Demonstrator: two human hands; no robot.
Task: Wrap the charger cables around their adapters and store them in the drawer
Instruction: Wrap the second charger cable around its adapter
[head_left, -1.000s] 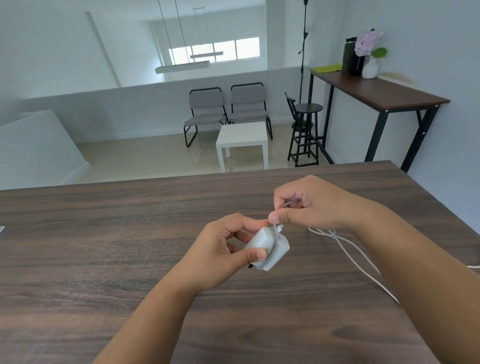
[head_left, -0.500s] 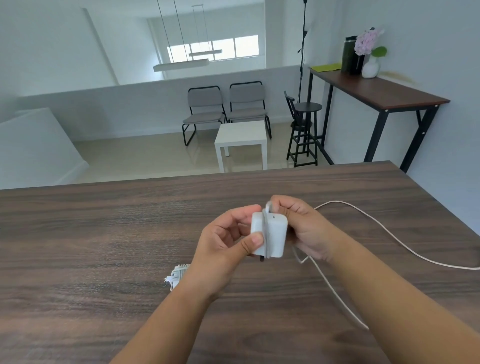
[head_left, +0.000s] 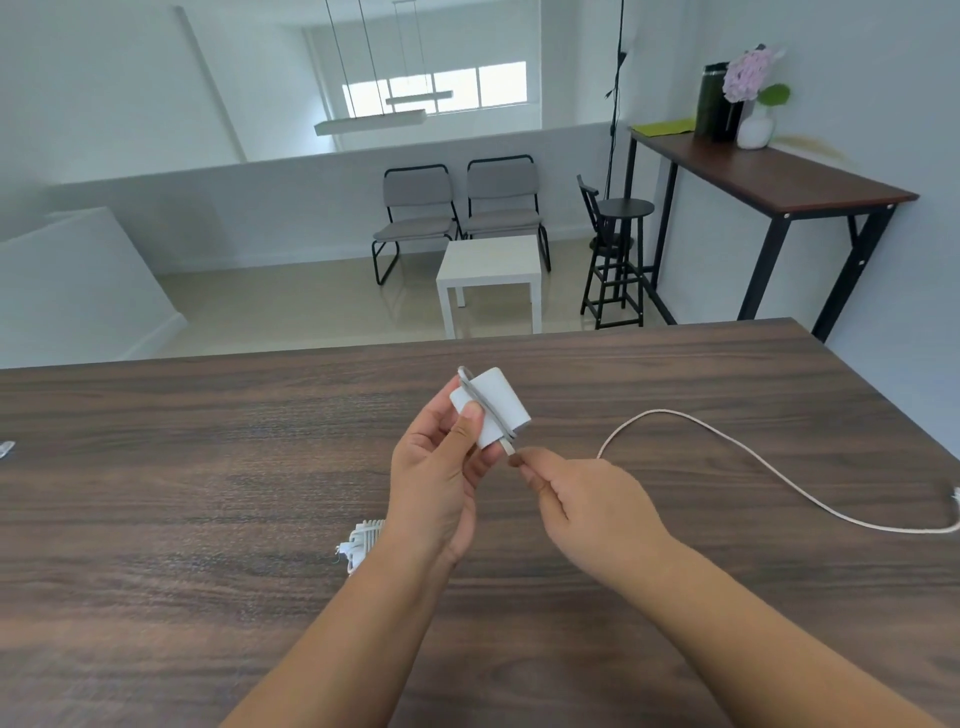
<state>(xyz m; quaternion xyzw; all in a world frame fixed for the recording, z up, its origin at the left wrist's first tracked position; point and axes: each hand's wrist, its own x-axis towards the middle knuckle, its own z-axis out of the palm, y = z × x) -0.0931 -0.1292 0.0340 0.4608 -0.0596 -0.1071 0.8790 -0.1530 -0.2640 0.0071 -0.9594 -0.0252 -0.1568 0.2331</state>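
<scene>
My left hand (head_left: 436, 478) holds a white charger adapter (head_left: 496, 402) above the dark wooden table (head_left: 208, 467), thumb pressed on its side. One turn of white cable runs round the adapter. My right hand (head_left: 587, 504) pinches that cable just below the adapter. The loose rest of the cable (head_left: 753, 457) loops across the table to the right edge. A second white adapter with its cable wound on it (head_left: 358, 543) lies on the table, partly hidden behind my left wrist. No drawer is in view.
A small pale object (head_left: 5, 449) sits at the table's far left edge. Beyond the table stand a white side table (head_left: 488, 265), two grey chairs (head_left: 457, 208), a black stool (head_left: 618, 249) and a tall side desk (head_left: 769, 176) with a vase.
The adapter has been lifted and tilted, with my left hand turning it. My right hand has dropped from beside the adapter to below it, still on the cable. The loose cable has slid right.
</scene>
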